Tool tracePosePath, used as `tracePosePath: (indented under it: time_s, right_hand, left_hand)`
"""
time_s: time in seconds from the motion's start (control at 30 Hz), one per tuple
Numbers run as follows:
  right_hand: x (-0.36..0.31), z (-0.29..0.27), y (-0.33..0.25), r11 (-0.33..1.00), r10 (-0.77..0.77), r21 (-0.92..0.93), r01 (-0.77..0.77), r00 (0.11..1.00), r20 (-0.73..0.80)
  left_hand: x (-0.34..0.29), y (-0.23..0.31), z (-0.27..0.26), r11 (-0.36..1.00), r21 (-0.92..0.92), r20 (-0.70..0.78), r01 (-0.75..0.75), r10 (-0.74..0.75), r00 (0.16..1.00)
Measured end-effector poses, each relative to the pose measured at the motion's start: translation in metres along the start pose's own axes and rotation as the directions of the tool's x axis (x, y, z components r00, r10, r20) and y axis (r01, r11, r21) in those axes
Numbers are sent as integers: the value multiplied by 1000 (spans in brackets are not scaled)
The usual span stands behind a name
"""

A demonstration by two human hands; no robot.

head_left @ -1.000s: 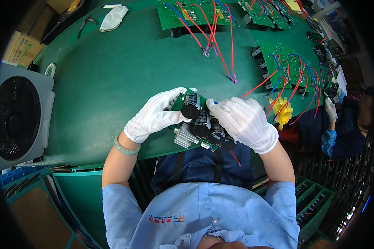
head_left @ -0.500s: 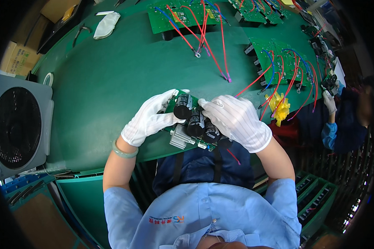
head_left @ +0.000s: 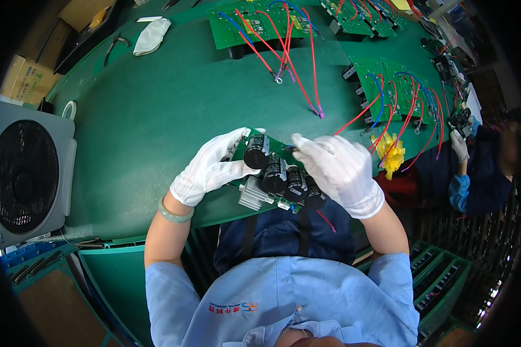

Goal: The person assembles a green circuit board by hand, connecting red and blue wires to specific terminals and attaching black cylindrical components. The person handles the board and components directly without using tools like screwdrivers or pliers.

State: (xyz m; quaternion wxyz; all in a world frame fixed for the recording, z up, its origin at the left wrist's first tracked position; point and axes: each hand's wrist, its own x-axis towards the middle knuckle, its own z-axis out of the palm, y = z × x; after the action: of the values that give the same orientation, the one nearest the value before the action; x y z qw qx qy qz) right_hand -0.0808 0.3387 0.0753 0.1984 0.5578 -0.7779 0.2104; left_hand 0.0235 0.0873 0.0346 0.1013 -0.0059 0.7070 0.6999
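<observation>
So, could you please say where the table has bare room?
A broad patch lies between the grey fan and the left hand, up to the white cloth; another runs from that hand to the far circuit board, left of its red wires. The right is crowded with wired boards and a yellow bundle.

held board: part-hidden (by capacitors) | right grip: blurred | blue shirt: cropped

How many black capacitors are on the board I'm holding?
4 show, in a row across the circuit board: first capacitor at your left hand, second capacitor and third capacitor next, fourth capacitor by your right hand. Others may be hidden.
</observation>
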Motion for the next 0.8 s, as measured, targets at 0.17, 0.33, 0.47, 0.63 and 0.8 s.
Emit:
tracePosePath:
  time_s: [0.17, 0.33, 0.47, 0.63, 0.8]
  right_hand:
    - [-35, -18, 10, 965, 254, 86, -247, 962, -94]
    - [-118, -39, 28, 778, 626, 68, -625, 759, -180]
    - [-183, -46, 49, 568, 816, 236, -788, 500, -291]
    - [-205, -49, 69, 536, 794, 92, -839, 464, -393]
    - [-193, -34, 85, 626, 631, -207, -752, 644, -432]
  left_hand:
    - [-4, -1, 0, 997, 80, -40, 11, -8, 999]
    - [0, -10, 5, 998, 46, -86, -36, 40, 995]
    - [1, -3, 6, 1000, 18, -74, 2, -1, 997]
    - [3, -8, 6, 993, 114, -113, 30, -17, 993]
    - [-2, -31, 4, 988, -154, -184, 19, -48, 982]
